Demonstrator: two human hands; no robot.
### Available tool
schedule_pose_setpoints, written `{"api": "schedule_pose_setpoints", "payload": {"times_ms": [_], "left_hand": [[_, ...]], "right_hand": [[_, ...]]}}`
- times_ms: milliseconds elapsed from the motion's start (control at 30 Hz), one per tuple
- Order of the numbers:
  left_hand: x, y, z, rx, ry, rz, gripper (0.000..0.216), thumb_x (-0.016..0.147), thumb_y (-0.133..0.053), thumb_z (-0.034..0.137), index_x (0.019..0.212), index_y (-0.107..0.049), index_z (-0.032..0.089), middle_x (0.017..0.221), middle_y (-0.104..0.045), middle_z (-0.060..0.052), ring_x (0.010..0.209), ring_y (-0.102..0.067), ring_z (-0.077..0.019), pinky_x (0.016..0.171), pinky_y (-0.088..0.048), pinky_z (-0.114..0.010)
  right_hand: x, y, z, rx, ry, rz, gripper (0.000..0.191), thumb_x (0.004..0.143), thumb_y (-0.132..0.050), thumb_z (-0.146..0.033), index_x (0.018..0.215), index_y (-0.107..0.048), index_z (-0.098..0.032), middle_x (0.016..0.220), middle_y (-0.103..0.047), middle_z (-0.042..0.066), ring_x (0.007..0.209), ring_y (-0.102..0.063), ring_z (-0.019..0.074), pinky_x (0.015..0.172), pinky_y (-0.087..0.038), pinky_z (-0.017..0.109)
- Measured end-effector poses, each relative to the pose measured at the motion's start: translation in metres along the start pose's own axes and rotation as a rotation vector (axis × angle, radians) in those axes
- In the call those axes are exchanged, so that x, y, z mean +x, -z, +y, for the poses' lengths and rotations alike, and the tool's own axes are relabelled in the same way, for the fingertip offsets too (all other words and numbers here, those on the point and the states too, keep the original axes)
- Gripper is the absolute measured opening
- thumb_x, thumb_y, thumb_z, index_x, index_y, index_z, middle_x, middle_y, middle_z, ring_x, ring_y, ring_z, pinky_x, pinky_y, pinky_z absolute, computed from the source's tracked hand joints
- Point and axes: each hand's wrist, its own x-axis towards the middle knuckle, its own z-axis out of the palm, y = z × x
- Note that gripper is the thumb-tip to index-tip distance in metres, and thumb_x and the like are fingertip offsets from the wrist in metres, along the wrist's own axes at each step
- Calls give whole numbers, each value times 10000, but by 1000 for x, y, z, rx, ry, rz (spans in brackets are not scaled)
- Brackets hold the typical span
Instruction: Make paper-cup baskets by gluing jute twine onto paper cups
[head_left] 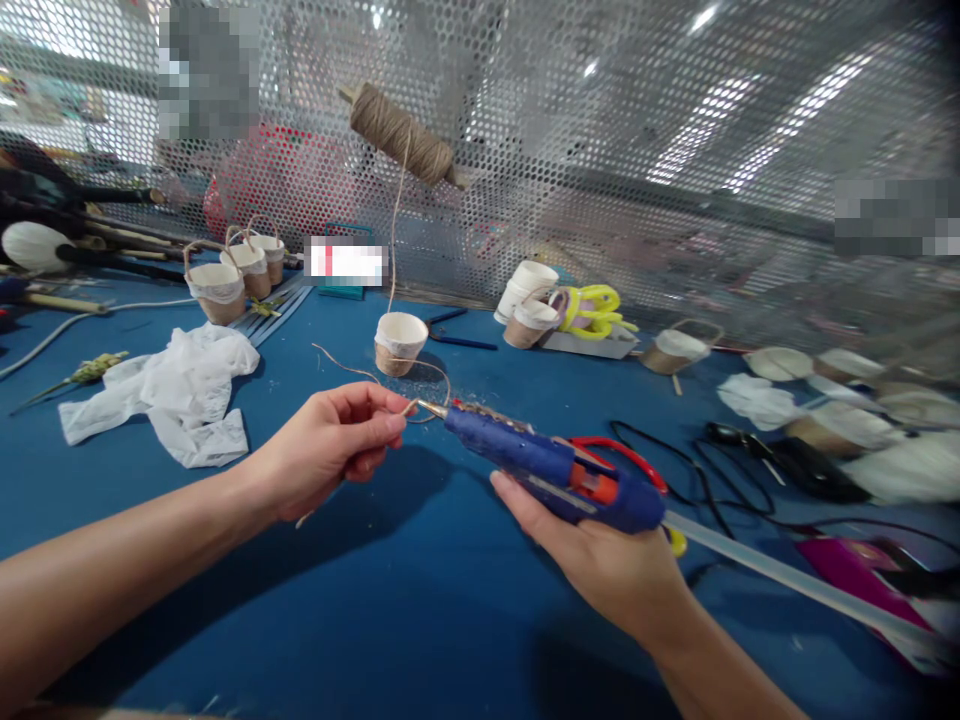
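One twine strand is pinched in the left hand, fingers together, above the desk. One glue gun (nozzle at the twine) is clasped by the right hand. Three cups are grouped toward the back-left corner.

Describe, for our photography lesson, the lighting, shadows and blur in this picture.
Head view: bright streaks glare across the grey perforated metal mesh at upper right; head view: dark, soft shadows lie on the flat blue tabletop below the left grip; head view: the flat magenta object at right looks smeared, the blue plastic glue gun clearer.
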Motion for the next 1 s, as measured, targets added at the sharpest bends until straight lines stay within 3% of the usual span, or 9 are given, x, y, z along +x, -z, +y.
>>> {"api": "schedule_pose_setpoints", "payload": {"times_ms": [267,533,733,1000], "left_hand": [[2,1,-1,57,-22,31,167,668,-679,217,764,-563,144,497,-451,79,389,-358,-17,392,-203,-171],[2,3,-2,93,-30,38,162,676,-673,221,768,-564,143,509,-455,76,397,-362,-21,397,-217,-174],[1,1,-1,85,-33,36,155,680,-673,215,764,-565,142,512,-462,71,397,-373,-24,398,-229,-173],[-2,-1,1,-42,26,-24,108,725,-631,193,776,-560,129,580,-531,31,397,-372,-12,382,-222,-151]], "right_hand": [[10,3,-12,92,-59,7,194,782,-481,-298,654,-611,-233,575,-660,-2,544,-650,168,557,-556,245],[6,2,-11,135,-139,-18,105,741,-554,-303,721,-601,-211,664,-679,7,603,-655,179,567,-555,258],[-3,2,-6,142,-131,-109,41,732,-592,-268,756,-596,-236,723,-675,-5,748,-652,199,638,-549,280],[-1,2,-7,47,-74,35,99,734,-584,-292,706,-601,-199,646,-663,16,641,-648,195,653,-545,311]]}}
